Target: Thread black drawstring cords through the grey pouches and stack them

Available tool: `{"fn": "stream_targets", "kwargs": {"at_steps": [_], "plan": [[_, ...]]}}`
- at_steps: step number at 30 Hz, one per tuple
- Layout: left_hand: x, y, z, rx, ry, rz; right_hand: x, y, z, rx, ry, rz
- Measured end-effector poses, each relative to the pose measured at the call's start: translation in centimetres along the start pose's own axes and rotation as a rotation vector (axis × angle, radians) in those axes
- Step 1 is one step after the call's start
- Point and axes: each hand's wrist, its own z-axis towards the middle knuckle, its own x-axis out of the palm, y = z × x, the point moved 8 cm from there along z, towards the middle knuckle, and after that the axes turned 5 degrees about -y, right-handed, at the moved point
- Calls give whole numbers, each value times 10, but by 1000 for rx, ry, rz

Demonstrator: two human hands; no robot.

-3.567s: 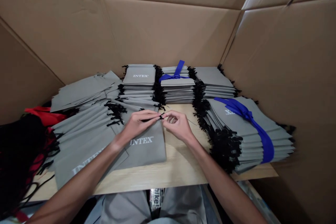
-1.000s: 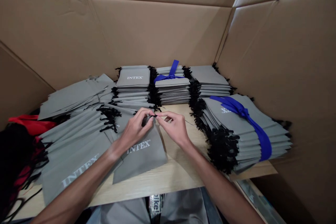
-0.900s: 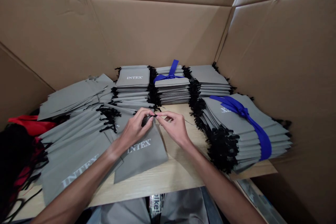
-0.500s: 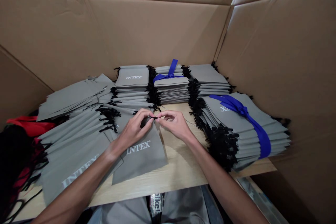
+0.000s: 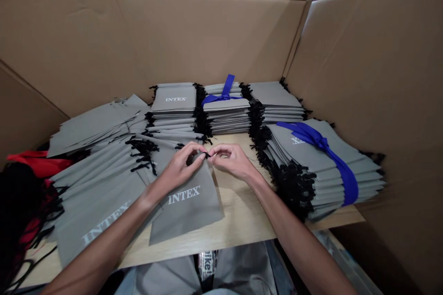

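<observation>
A grey drawstring bag [image 5: 187,214] printed INTEX lies on the wooden table in front of me, its top corner raised between my hands. My left hand [image 5: 182,163] pinches the black drawstring cord [image 5: 206,155] at that corner between thumb and fingertips. Close against it, my right hand [image 5: 231,160] is closed in a pinch on the same short black cord. Fingertips hide most of the cord, so its exact shape is hard to make out. Left of my hands, a spread pile of grey bags [image 5: 100,198] with black cord ends partly passes under my left forearm.
Stacked grey bags [image 5: 175,99] stand along the cardboard wall [image 5: 207,37]. At right lies a bundle [image 5: 332,166] tied with blue ribbon; another tied bundle [image 5: 226,115] stands at the back. Flat grey sheets [image 5: 100,122], red cloth [image 5: 39,163] and black cords are at left on the table [image 5: 242,226].
My fingertips have parted slightly, and a dark bit of cord shows more between them. The bag's lower right corner has shifted a little to the right.
</observation>
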Motion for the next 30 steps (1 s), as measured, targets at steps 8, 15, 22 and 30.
{"fn": "stream_targets", "kwargs": {"at_steps": [8,15,22,30], "plan": [[-4,7,3,-158,52,-31,3,-8,1,15,1,12],[4,13,1,-307,74,-103,-1,-19,4,61,-75,26],[4,24,0,-446,21,-183,-5,0,-2,-120,-198,-158],[4,27,-1,-456,-15,-194,-6,0,-4,-135,-209,-245]]}}
